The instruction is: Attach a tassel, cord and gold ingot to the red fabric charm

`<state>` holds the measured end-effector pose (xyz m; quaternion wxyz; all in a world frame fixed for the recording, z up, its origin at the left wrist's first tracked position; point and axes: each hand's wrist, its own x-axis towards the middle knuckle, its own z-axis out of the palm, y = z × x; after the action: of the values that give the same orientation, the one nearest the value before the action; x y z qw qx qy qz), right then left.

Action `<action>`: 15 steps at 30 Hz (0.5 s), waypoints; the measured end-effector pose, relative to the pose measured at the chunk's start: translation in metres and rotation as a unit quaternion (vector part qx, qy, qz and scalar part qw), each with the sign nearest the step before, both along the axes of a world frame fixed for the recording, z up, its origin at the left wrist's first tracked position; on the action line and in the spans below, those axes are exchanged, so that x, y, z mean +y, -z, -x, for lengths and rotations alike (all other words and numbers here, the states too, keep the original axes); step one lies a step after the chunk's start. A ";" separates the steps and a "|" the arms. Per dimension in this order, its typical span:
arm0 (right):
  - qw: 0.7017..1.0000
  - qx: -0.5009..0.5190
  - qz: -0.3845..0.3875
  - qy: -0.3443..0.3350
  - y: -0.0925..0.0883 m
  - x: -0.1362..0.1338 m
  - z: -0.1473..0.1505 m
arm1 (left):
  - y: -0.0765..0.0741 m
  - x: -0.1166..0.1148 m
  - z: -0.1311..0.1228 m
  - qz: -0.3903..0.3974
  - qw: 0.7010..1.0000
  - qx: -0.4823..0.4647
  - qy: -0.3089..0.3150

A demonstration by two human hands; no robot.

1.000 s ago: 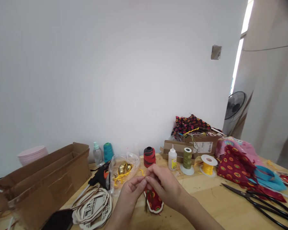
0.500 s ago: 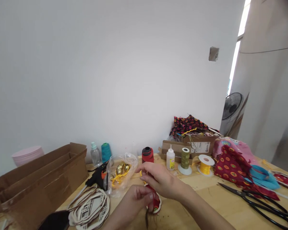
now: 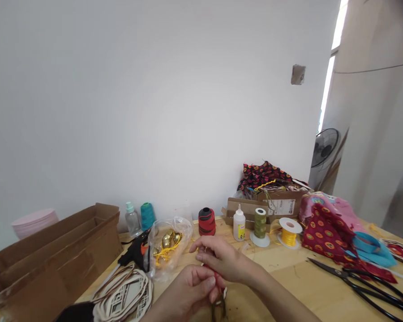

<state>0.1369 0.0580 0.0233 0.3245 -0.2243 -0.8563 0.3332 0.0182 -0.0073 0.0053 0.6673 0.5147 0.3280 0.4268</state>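
The white-edged red piece (image 3: 225, 293) lies at the worktop (image 3: 272, 279)'s near middle, mostly hidden under the left hand (image 3: 197, 286) and right hand (image 3: 224, 259); their fingers curl close together, but I cannot tell what either clamps. Steadying the piece while keeping its dark-green strands (image 3: 213, 312) untwisted would suit this close finger work. The plastic bag (image 3: 180, 258) and pale cut-outs (image 3: 139, 295) crowd the left side; scissors (image 3: 337, 272) lie well apart, right.
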 end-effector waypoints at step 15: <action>0.992 0.043 -0.007 0.118 0.000 -0.013 -0.031 | 0.002 0.003 0.007 -0.051 0.994 0.040 -0.085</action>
<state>0.1680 0.0447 0.0232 0.4001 -0.3071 -0.8113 0.2955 0.0117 -0.0042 0.0032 0.5879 0.5346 0.3747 0.4777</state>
